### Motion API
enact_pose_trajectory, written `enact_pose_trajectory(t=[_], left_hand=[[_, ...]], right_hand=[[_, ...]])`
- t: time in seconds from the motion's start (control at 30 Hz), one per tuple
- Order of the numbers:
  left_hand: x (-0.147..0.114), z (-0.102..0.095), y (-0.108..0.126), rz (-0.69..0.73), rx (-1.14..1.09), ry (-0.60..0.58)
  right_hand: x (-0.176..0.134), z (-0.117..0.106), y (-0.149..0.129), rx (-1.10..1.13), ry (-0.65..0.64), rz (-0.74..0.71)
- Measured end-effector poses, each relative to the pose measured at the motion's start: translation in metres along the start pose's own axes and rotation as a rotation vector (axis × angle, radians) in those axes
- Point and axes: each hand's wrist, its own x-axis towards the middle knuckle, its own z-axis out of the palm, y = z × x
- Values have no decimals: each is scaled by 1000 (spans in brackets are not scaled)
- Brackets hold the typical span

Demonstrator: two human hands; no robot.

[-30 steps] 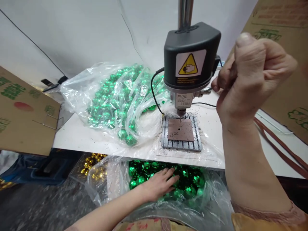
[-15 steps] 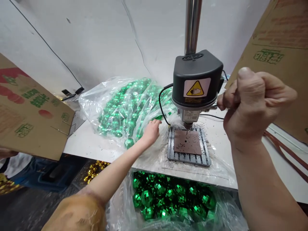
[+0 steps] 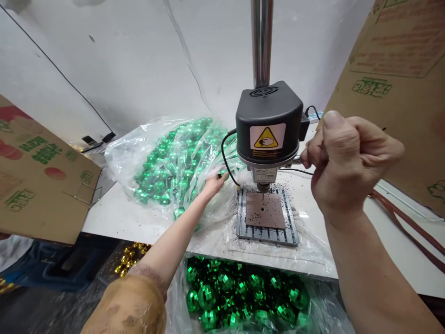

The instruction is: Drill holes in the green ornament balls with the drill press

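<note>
My right hand [image 3: 342,162] is closed in a fist at the side of the black drill press [image 3: 269,123], around the lever handle whose metal stub [image 3: 295,160] shows by the fingers. Beneath the chuck, a brown square board [image 3: 266,218] with a dark hole lies on the slotted metal base [image 3: 267,237]. My left hand [image 3: 212,185] reaches into the clear plastic bag [image 3: 121,153] of shiny green balls [image 3: 158,185] left of the press. A bit of dark green shows at its fingers, which are partly hidden, so its grip is unclear.
Below the table edge, larger faceted green balls [image 3: 225,283] fill a plastic-lined container. Cardboard panels stand at left [image 3: 45,185] and right [image 3: 399,102]. Dark shavings dot the white table [image 3: 114,213]. Gold balls [image 3: 130,257] sit lower left. A power cord [image 3: 224,157] loops beside the press.
The view has shifted, so the press and right fist appear further left and lower. My left hand has gone slightly deeper among the plastic and green balls. My right hand keeps its grip.
</note>
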Motion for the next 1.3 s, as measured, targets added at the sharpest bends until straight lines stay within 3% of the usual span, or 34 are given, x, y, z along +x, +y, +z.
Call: enact_pose_trajectory(t=[0.17, 0.3, 0.37, 0.47, 0.57, 0.83, 1.07, 1.3], left_hand=[[-50, -21, 5, -20, -518, -20], [-87, -25, 15, -23, -694, 45], [-99, -20, 23, -112, -844, -29], [-110, -8, 34, -327, -1133, -231], [-113, 3, 41, -451, -1280, -292], [-116, 27, 41, -137, -883, -270], [-112, 43, 40, -21, -758, -268], [-112, 47, 45, 114, -459, -195]], right_hand=[[-1, 0, 0, 43, -2, -6], [-1, 1, 0, 40, 4, 2], [-2, 0, 0, 39, 2, -3], [-2, -1, 1, 19, -11, -11], [-2, -2, 3, -27, -17, -5], [-4, -3, 4, -57, -32, -7], [-3, -3, 3, -56, -25, 0], [-4, -1, 2, -1, -3, 19]])
